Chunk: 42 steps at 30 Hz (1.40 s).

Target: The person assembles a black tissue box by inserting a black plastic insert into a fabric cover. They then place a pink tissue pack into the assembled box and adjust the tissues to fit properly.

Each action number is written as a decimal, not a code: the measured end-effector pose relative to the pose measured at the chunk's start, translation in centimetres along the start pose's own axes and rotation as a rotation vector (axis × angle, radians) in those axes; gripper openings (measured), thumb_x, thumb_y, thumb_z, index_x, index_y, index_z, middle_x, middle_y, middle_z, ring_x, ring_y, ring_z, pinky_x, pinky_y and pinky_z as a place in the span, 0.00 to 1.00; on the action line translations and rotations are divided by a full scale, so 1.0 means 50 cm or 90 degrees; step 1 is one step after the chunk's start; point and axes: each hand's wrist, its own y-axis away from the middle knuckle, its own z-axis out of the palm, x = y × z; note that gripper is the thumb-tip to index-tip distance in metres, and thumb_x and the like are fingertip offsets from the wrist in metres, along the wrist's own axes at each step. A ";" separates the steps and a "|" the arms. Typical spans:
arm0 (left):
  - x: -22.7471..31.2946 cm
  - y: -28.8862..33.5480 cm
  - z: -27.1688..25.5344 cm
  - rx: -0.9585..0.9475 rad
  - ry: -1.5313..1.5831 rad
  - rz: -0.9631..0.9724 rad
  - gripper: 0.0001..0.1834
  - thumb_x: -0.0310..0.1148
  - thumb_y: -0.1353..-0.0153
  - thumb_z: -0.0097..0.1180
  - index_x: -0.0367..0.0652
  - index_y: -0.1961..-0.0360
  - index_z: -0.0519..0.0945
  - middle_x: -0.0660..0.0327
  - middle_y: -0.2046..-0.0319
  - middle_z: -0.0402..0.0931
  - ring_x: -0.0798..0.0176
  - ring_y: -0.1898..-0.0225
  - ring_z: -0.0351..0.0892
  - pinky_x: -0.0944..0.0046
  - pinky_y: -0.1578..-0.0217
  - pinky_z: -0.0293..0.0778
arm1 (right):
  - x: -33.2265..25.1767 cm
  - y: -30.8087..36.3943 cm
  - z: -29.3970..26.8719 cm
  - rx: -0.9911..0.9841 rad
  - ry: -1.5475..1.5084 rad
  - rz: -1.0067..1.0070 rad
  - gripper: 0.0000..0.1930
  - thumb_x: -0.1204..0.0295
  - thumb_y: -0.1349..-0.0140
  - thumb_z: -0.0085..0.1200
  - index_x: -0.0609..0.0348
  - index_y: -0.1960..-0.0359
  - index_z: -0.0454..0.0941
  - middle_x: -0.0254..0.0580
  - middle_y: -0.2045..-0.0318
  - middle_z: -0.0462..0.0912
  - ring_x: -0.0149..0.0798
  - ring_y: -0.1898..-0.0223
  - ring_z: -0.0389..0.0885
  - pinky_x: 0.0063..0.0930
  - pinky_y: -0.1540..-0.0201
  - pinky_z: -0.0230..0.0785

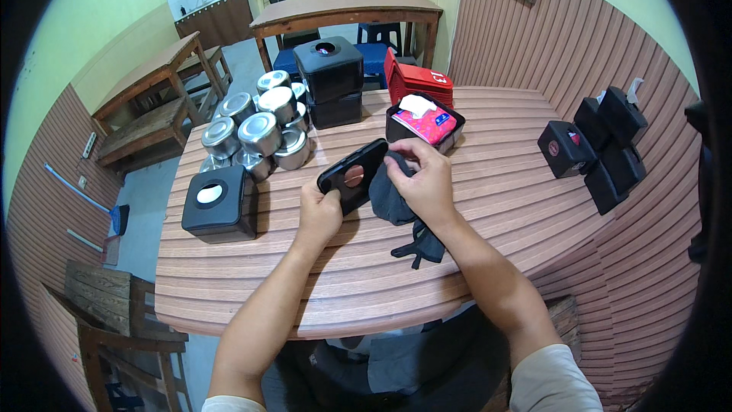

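Above the middle of the table, my left hand [320,212] grips a black tissue box lid [371,162], tilted up on edge. Through its oval hole a patch of wood-toned surface shows. My right hand [424,183] pinches a dark grey cloth [390,200] against or right beside the lid's right end; I cannot tell whether they touch. A dark strap-like piece [421,248] hangs or lies just below the cloth. Behind my right hand stands an uncovered black tissue box [450,140], with a pink tissue pack [431,125] and white tissue in it.
Stacked silver tins [259,133] stand at the left, behind a closed black tissue box [219,206]. More black boxes [329,76] are piled at the back. Red signs [419,80] lean behind the open box. Several black boxes [610,145] sit by the right wall.
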 end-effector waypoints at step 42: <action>0.033 -0.012 -0.029 -0.152 0.628 -0.100 0.62 0.81 0.43 0.59 0.37 0.26 0.68 0.29 0.29 0.67 0.36 0.27 0.71 0.35 0.28 0.73 | 0.041 0.038 0.032 -0.143 -0.296 0.109 0.10 0.83 0.28 0.60 0.70 0.48 0.81 0.42 0.50 0.85 0.32 0.47 0.84 0.26 0.41 0.77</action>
